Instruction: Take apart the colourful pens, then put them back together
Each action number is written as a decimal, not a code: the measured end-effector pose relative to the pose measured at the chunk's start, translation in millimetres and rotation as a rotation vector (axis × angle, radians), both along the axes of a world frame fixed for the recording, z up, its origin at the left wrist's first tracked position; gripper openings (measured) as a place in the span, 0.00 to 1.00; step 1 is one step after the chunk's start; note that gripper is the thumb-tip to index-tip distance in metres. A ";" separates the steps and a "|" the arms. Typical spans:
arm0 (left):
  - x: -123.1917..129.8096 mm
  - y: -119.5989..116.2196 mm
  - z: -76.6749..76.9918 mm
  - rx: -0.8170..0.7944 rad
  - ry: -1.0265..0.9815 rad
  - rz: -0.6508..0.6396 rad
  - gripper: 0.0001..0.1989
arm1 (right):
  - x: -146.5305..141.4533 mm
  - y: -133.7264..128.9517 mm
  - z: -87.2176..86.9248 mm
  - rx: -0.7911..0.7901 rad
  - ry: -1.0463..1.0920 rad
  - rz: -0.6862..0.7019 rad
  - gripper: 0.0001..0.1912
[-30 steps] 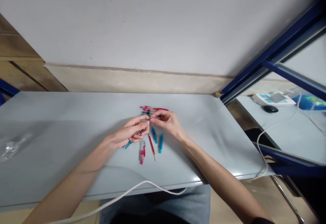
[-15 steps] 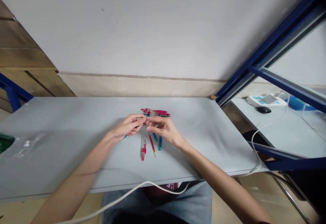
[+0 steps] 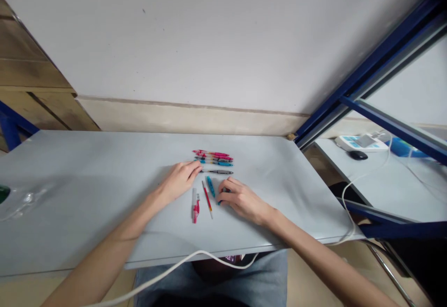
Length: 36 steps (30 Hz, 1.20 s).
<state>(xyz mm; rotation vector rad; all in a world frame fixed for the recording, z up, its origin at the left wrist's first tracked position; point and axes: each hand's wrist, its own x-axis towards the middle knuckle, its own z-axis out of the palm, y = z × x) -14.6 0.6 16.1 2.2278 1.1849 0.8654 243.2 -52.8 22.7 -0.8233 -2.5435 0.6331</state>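
My left hand rests low over the table, its fingers pressed together on the left end of a black-gripped pen. My right hand curls its fingers around a blue pen part, mostly hidden, with only a bit of blue showing at the fingertips. Between the hands lie a short blue pen barrel and a red ink refill. Left of the refill is a clear and pink pen barrel piece. Beyond them, pink pens and a blue pen lie in a row.
The grey table meets a wall at its back. A clear plastic bottle lies at the left. A white cable crosses the front. On the right, beyond a blue metal frame, are a black mouse and a white device.
My hands have moved apart. The black-gripped pen now lies below the row, with my left hand at its end. My right hand has come down and nearer, over a blue pen part.
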 end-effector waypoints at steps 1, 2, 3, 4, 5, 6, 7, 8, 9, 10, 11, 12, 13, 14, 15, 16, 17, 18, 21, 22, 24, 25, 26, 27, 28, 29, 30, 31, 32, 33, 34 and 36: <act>0.1 0.1 -2.0 0.048 0.016 0.006 0.14 | -0.8 4.7 0.3 -0.002 0.041 0.004 0.11; 0.0 0.1 -4.0 0.087 0.027 0.007 0.13 | -1.9 10.5 1.3 -0.027 0.114 -0.014 0.10; 0.0 -0.1 -5.6 0.120 0.034 0.005 0.13 | -3.7 17.4 2.7 -0.072 0.217 -0.061 0.08; -0.1 -0.7 -6.9 0.150 0.036 0.003 0.13 | -6.4 25.2 4.4 -0.138 0.345 -0.135 0.08; -0.1 -1.6 -7.8 0.182 0.028 0.001 0.12 | -10.0 33.6 6.1 -0.219 0.483 -0.221 0.08; -0.1 -2.9 -8.3 0.221 0.010 -0.001 0.11 | -14.2 42.1 7.6 -0.315 0.626 -0.311 0.10; 0.0 -4.4 -8.5 0.267 -0.015 -0.004 0.10 | -18.7 50.1 8.6 -0.418 0.762 -0.386 0.11; 0.1 -5.9 -8.3 0.316 -0.039 -0.009 0.09 | -23.1 57.2 9.0 -0.511 0.879 -0.433 0.12; 0.4 -7.3 -8.0 0.364 -0.058 -0.016 0.09 | -26.8 62.7 9.0 -0.593 0.972 -0.462 0.14; 0.7 -8.5 -7.5 0.404 -0.067 -0.026 0.08 | -29.3 66.4 8.5 -0.661 1.036 -0.475 0.14; 1.1 -9.3 -7.0 0.434 -0.064 -0.036 0.08 | -30.5 68.1 7.6 -0.711 1.072 -0.479 0.15; 1.6 -9.8 -6.5 0.451 -0.053 -0.044 0.08 | -30.3 68.2 6.5 -0.745 1.086 -0.479 0.15; 2.1 -10.0 -6.0 0.462 -0.042 -0.051 0.07 | -28.8 67.1 5.2 -0.765 1.087 -0.480 0.15; 2.6 -9.9 -5.5 0.467 -0.034 -0.057 0.07 | -26.4 65.2 4.0 -0.773 1.081 -0.480 0.14; 3.2 -9.7 -4.9 0.474 -0.031 -0.061 0.07 | -23.3 63.2 3.0 -0.768 1.076 -0.482 0.14; 3.8 -9.5 -4.1 0.481 -0.031 -0.064 0.06 | -20.1 61.6 2.4 -0.755 1.073 -0.487 0.13; 4.3 -9.4 -3.3 0.492 -0.035 -0.065 0.06 | -17.1 60.5 2.1 -0.739 1.071 -0.495 0.13; 4.8 -9.4 -2.3 0.504 -0.039 -0.067 0.06 | -14.7 60.0 2.1 -0.725 1.068 -0.504 0.13; 5.7 -9.8 0.2 0.554 -0.038 -0.059 0.06 | -11.9 61.0 3.2 -0.724 1.041 -0.503 0.12; 5.8 -10.0 0.5 0.568 -0.033 -0.054 0.06 | -12.1 61.5 3.5 -0.737 1.031 -0.491 0.12; 5.7 -10.1 0.0 0.585 -0.023 -0.048 0.06 | -13.5 62.0 3.4 -0.756 1.020 -0.462 0.11; 5.6 -10.1 -0.7 0.589 -0.021 -0.048 0.06 | -14.2 61.9 3.0 -0.760 1.020 -0.450 0.11; 5.5 -9.9 -1.7 0.591 -0.017 -0.052 0.06 | -14.8 61.7 2.5 -0.761 1.018 -0.442 0.10; 5.5 -9.5 -2.7 0.591 -0.010 -0.053 0.06 | -15.3 61.3 1.9 -0.760 1.012 -0.433 0.10; 5.5 -9.0 -3.7 0.590 -0.001 -0.052 0.06 | -15.7 60.9 1.6 -0.760 1.003 -0.427 0.10; 5.5 -8.4 -4.4 0.590 0.006 -0.049 0.05 | -16.0 60.5 1.5 -0.760 0.993 -0.424 0.10; 5.4 -7.7 -4.9 0.587 0.015 -0.047 0.05 | -16.3 59.9 1.8 -0.757 0.984 -0.427 0.10; 5.3 -6.9 -4.9 0.584 0.026 -0.047 0.05 | -16.7 59.3 2.5 -0.750 0.977 -0.434 0.11; 5.0 -6.0 -4.6 0.578 0.039 -0.049 0.05 | -17.2 58.5 3.5 -0.739 0.969 -0.446 0.12; 4.7 -5.1 -4.1 0.572 0.052 -0.051 0.05 | -17.8 57.4 4.6 -0.723 0.961 -0.462 0.13; 4.3 -4.1 -3.3 0.562 0.071 -0.052 0.05 | -18.5 56.1 5.7 -0.705 0.948 -0.479 0.13; 3.5 -2.4 -1.9 0.532 0.112 -0.043 0.07 | -20.2 52.7 6.8 -0.667 0.904 -0.509 0.14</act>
